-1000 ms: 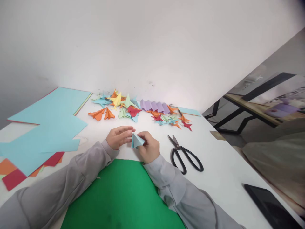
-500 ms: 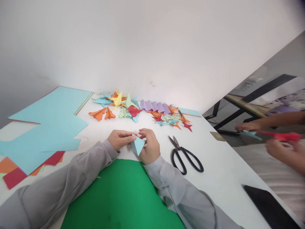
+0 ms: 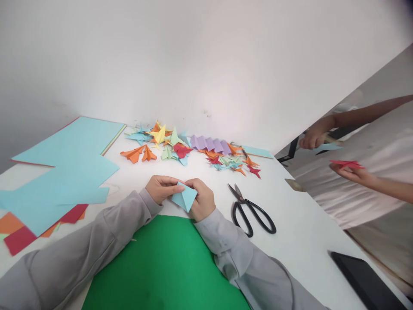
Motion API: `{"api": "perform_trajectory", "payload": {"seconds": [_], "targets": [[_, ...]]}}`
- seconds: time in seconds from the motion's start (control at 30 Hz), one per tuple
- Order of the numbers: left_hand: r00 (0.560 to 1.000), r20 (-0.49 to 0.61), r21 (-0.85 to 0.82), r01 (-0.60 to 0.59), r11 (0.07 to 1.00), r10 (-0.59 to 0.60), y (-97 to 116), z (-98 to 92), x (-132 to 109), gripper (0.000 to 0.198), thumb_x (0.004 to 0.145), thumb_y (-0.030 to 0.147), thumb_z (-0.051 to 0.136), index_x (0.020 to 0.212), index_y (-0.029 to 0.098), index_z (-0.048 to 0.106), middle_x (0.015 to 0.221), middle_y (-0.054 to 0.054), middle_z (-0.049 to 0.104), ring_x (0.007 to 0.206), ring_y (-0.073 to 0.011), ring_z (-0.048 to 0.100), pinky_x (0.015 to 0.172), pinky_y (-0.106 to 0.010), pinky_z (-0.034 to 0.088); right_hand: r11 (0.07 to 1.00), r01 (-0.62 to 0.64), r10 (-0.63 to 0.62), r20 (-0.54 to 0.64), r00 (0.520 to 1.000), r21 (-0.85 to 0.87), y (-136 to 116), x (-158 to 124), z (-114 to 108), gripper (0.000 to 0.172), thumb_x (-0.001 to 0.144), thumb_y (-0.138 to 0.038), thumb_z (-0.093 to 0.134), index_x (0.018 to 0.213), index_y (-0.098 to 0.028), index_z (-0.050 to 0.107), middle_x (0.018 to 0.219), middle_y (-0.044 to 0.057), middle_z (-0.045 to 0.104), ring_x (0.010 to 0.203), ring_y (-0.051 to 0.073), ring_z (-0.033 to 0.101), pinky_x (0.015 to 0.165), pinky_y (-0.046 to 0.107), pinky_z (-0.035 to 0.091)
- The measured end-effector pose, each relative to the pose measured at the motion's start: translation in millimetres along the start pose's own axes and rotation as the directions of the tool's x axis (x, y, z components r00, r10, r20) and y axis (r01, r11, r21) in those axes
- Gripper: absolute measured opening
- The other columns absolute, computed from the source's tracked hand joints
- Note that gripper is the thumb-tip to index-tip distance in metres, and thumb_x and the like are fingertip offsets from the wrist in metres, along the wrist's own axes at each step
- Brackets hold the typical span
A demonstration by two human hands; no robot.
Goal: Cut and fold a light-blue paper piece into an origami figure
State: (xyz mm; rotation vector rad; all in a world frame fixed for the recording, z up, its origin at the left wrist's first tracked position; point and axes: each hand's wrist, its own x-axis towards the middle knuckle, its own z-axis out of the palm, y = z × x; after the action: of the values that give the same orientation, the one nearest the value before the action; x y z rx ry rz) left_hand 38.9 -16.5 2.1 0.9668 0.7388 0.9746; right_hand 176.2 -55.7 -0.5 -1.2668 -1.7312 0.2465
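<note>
White tabletop [image 3: 290,224], white wall [image 3: 193,64] behind. At center, left hand [image 3: 163,189] pinches folded light-blue paper [image 3: 186,198]; right hand [image 3: 203,200] grips its right side. One corner points down-frame; long axis unclear.

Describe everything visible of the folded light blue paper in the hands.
The folded light blue paper is small, plain and matte, with straight edges. A crease runs down its front toward a pointed lower tip, between slanted faces. It is held over the white table, tip toward the person, just beyond the green sheet. The left hand lays its thumb on the upper part; the right hand holds the right side. Its back is hidden.
</note>
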Motion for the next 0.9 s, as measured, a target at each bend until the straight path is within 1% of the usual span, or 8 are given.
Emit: {"api": "perform_trajectory", "payload": {"seconds": [0.17,0.3,0.43,0.5,0.6,0.67,0.77,0.9], "targets": [[1.000,-0.002,-0.065,0.006,0.998,-0.006,-3,-0.5,2,0.030,0.044,0.030,0.080,0.065,0.010,0.071,0.059,-0.007,0.067,0.057,-0.0164,0.059,0.058,-0.032,0.046,1.000,0.027,-0.027,-0.031,0.999,-0.003,2,0,2,0.012,0.075,-0.025,0.050,0.068,-0.017,0.056,0.062,0.003,0.057,0.058,0.014,0.054,0.053,0.025,0.040],[1.000,0.000,-0.059,0.007,0.998,-0.007,-2,-0.1,1,0.030,0.045,0.029,0.080,0.065,0.010,0.072,0.060,-0.007,0.067,0.057,-0.0159,0.059,0.061,-0.033,0.047,1.000,-0.001,0.001,-0.031,1.000,0.030,2,0,1,0.009,0.073,-0.026,0.053,0.070,-0.018,0.056,0.064,0.002,0.059,0.058,0.014,0.054,0.054,0.025,0.041],[0.999,0.022,-0.122,-0.021,0.992,0.023,5,4.0,-3,0.024,0.050,0.027,0.078,0.067,0.012,0.072,0.060,-0.006,0.067,0.057,-0.0138,0.059,0.063,-0.033,0.048,0.980,-0.101,0.097,0.032,0.995,0.173,1,-1,-1,0.014,0.074,-0.029,0.053,0.080,-0.017,0.057,0.072,0.003,0.062,0.060,0.014,0.055,0.051,0.024,0.042],[1.000,0.006,-0.169,-0.024,0.985,0.025,9,6.3,-5,0.022,0.050,0.025,0.078,0.067,0.012,0.071,0.062,-0.006,0.067,0.060,-0.0145,0.060,0.064,-0.033,0.049,0.957,-0.126,0.116,0.054,0.992,0.263,0,-2,-3,0.021,0.081,-0.031,0.043,0.088,-0.017,0.057,0.077,0.004,0.062,0.063,0.015,0.056,0.054,0.025,0.044],[0.999,-0.032,-0.205,-0.036,0.978,0.030,13,8.6,-7,0.023,0.051,0.024,0.077,0.068,0.011,0.071,0.064,-0.006,0.068,0.064,-0.0150,0.061,0.065,-0.032,0.051,0.931,-0.126,0.116,0.049,0.992,0.342,0,-4,-5,0.031,0.087,-0.034,0.032,0.095,-0.017,0.056,0.077,0.004,0.062,0.060,0.013,0.055,0.057,0.026,0.045],[0.998,-0.048,-0.206,-0.052,0.977,0.043,14,8.8,-7,0.023,0.051,0.024,0.078,0.068,0.011,0.071,0.066,-0.007,0.068,0.065,-0.0153,0.062,0.066,-0.033,0.051,0.926,-0.137,0.124,0.060,0.990,0.352,-1,-4,-5,0.030,0.084,-0.039,0.038,0.096,-0.017,0.056,0.076,0.004,0.061,0.057,0.013,0.053,0.053,0.025,0.044],[0.996,-0.058,-0.171,-0.075,0.982,0.066,12,6.3,-5,0.023,0.051,0.025,0.078,0.068,0.012,0.071,0.067,-0.007,0.069,0.066,-0.0154,0.062,0.068,-0.032,0.051,0.932,-0.179,0.168,0.064,0.984,0.316,-2,-2,-2,0.030,0.075,-0.041,0.055,0.094,-0.018,0.054,0.077,0.003,0.060,0.058,0.012,0.053,0.049,0.023,0.043],[0.996,-0.030,-0.051,-0.083,0.995,0.082,6,-1.0,0,0.026,0.050,0.027,0.077,0.072,0.013,0.072,0.071,-0.007,0.070,0.068,-0.0161,0.062,0.073,-0.033,0.049,0.922,-0.242,0.239,0.046,0.970,0.303,-1,-2,2,0.027,0.073,-0.041,0.057,0.089,-0.019,0.054,0.071,0.001,0.057,0.054,0.011,0.051,0.045,0.022,0.042]]}}
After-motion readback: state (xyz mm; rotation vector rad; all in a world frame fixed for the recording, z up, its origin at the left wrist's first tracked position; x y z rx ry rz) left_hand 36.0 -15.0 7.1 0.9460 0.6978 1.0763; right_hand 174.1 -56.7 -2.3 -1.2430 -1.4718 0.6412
